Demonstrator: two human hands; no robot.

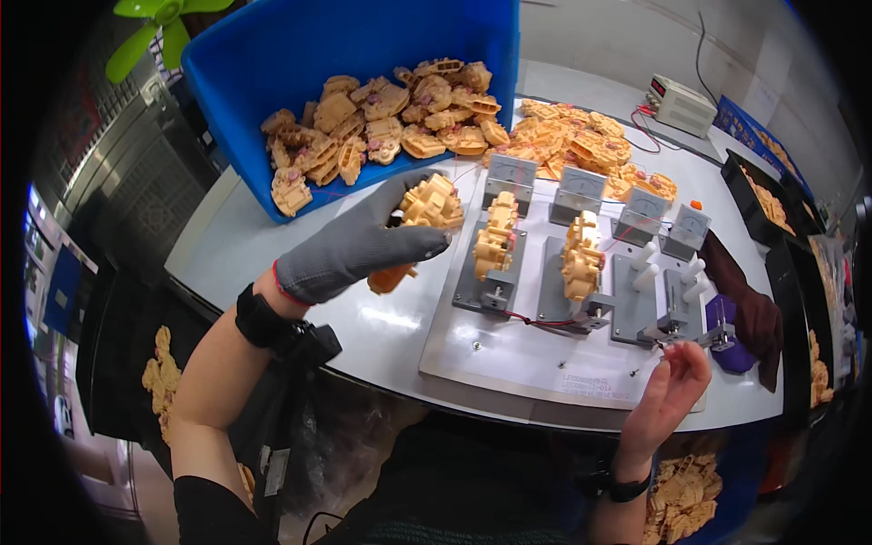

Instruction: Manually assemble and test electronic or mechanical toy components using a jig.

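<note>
My left hand (363,241), in a grey glove, is closed around a yellow plastic gearbox-like part (431,203) above the table's left side. Below its palm a second yellow piece (392,278) shows; whether it belongs to the same part I cannot tell. My bare right hand (670,391) is at the front right of the test board (536,372), fingers loosely curled and apart, with nothing visible in them. It is close to the rightmost grey fixture (674,313). Two similar yellow parts stand upright in the left fixture (495,238) and the second fixture (581,259). White pegs (646,266) stick up from the other fixtures.
A large blue bin (350,45) of yellow parts stands at the back left, with a loose pile (572,136) beside it. Several panel meters (578,189) line the board's rear. A power supply (683,104) sits at the back right. Black trays (758,195) are on the right.
</note>
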